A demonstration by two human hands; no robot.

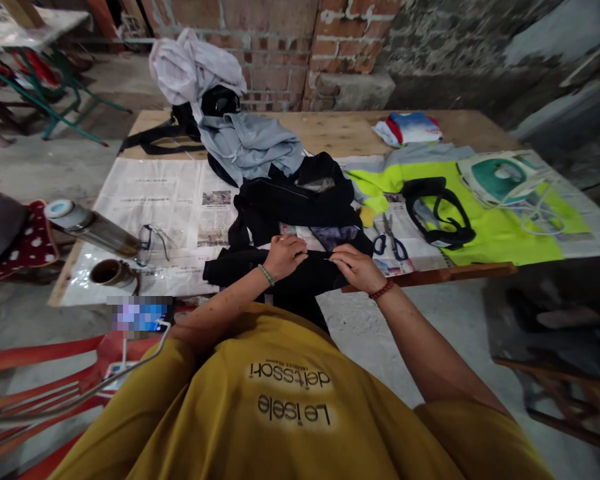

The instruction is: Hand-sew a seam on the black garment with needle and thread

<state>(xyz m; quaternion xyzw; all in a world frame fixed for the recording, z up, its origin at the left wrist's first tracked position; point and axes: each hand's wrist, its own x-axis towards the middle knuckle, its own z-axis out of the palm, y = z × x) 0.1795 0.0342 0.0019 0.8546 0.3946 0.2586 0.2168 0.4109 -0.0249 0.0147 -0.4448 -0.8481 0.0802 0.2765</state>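
A black garment (290,207) lies over the front edge of the wooden table (330,130), part of it hanging toward my lap. My left hand (285,257) grips a fold of the black cloth at the table's edge. My right hand (357,267) pinches the same fold a short way to the right; something thin may be between its fingers, too small to tell. Blue-handled scissors (389,239) lie just right of my right hand.
Newspaper (165,200) covers the table. A grey garment (250,143), a neon yellow vest (495,227) with a black strap (443,213), an iron (503,177), folded cloth (407,127), a bottle (87,227), glasses (153,240) and a cup (111,273) lie around. Red chair (40,387) at left.
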